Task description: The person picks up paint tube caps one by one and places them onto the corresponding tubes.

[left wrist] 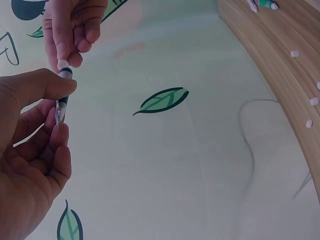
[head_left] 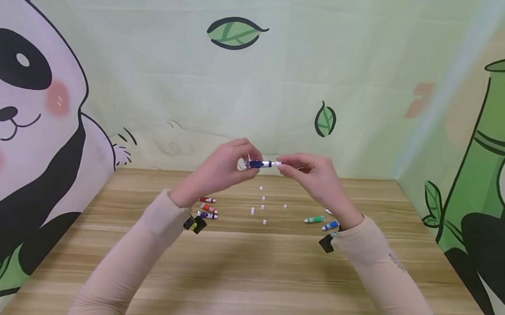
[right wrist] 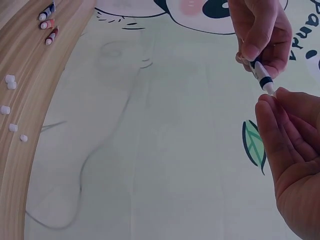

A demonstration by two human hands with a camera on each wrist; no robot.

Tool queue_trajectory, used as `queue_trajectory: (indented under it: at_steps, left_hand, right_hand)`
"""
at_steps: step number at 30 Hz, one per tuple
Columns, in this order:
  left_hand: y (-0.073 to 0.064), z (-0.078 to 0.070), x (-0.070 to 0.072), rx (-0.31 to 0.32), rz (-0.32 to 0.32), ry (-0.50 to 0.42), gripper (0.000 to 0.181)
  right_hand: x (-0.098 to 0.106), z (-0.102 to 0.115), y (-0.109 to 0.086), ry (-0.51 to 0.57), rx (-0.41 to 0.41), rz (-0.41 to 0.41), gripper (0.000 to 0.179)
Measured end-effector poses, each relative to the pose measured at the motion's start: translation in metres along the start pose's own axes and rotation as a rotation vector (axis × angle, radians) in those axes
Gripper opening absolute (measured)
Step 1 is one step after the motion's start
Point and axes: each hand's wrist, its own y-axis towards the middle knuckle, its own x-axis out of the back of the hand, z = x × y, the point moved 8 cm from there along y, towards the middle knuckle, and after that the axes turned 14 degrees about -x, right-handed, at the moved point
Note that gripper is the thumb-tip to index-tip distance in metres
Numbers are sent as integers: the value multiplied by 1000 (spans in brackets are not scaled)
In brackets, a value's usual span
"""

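Observation:
Above the back edge of the table, my left hand (head_left: 228,165) holds a small dark blue and white paint tube (head_left: 258,164) between thumb and fingers, its nozzle pointing right. The thumb and fingertips of my right hand (head_left: 313,173) pinch a small white cap (head_left: 279,164) at that nozzle. Whether the cap sits on the thread or just off it, I cannot tell. In the left wrist view the flat crimped end of the tube (left wrist: 62,106) shows below my thumb. From the right wrist, my fingertips mostly hide the cap, and the tube's white shoulder (right wrist: 266,84) points at them.
Several loose white caps (head_left: 263,198) lie scattered mid-table. On the left are red tubes (head_left: 209,208) and a purple tube (head_left: 207,215). To the right lie a green tube (head_left: 315,219), a blue tube (head_left: 330,225) and another partly behind my wrist. A printed cloth (head_left: 175,93) hangs behind the table.

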Motion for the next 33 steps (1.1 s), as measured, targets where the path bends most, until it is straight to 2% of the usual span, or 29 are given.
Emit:
queue_trajectory:
  at_steps: [10,22,28,33]
  left_hand:
    - [-2,-3,-4,-12,3,-3,18]
    - [-3,-5,-6,-26,14,31,18]
    - [-1,-6,-8,-50,7,51,17]
    - [2,-8,-9,-51,19,41,17]
  right_hand:
    - [-8,-5,0,18,-20,26,28]
    - [-15,-19,2,128,-97,60,24]
    - [-17,-26,5,129,-129,53,32]
    - [-16,-26,5,117,-111,57,31]
